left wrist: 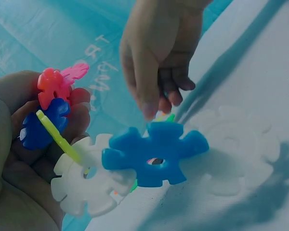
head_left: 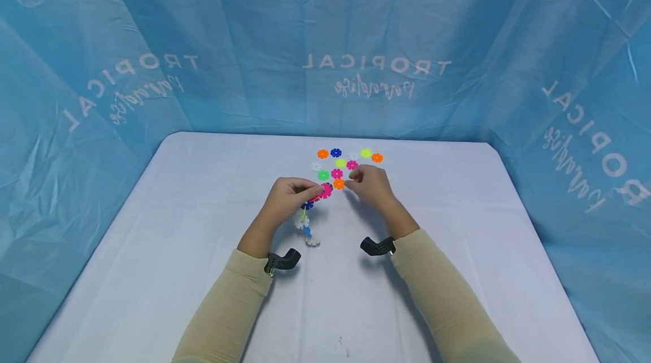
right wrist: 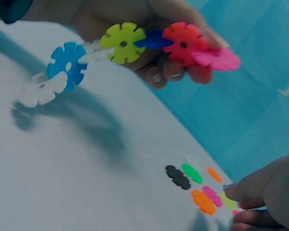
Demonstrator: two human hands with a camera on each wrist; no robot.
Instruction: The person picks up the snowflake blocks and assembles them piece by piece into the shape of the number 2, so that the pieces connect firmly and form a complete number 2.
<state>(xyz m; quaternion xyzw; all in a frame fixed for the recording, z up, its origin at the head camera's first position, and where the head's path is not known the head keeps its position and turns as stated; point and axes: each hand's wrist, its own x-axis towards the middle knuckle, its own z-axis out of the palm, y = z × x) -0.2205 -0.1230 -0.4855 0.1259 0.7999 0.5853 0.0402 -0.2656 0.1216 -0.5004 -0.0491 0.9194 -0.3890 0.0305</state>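
Flower-disc chain point(head_left: 302, 222) dangles below the left hand point(head_left: 282, 199) in the head view, gripped near its pink end disc point(head_left: 326, 192) by finger and thumb. To the right of the left hand, the right hand point(head_left: 370, 186) bends its fingers over the loose discs point(head_left: 337, 173); from where I stand I can't tell whether it pinches one. Those discs lie flat and close together, just beyond the left hand, so a fumbling pick might scatter the neighbours or bring up two.

By the left wrist view, the white disc point(left wrist: 96, 190) and blue link point(left wrist: 135, 154) hang out past the left hand, seemingly joined only at their notches. A swing of that weight could, I'd judge, work a joint loose.

Over in the right wrist view, the red disc point(right wrist: 178, 36) sits at the left hand's fingers, while the pale tail disc point(right wrist: 41, 94) droops farthest from that hand. Should the tail catch on the white table point(right wrist: 62, 168), it may drag a link off.
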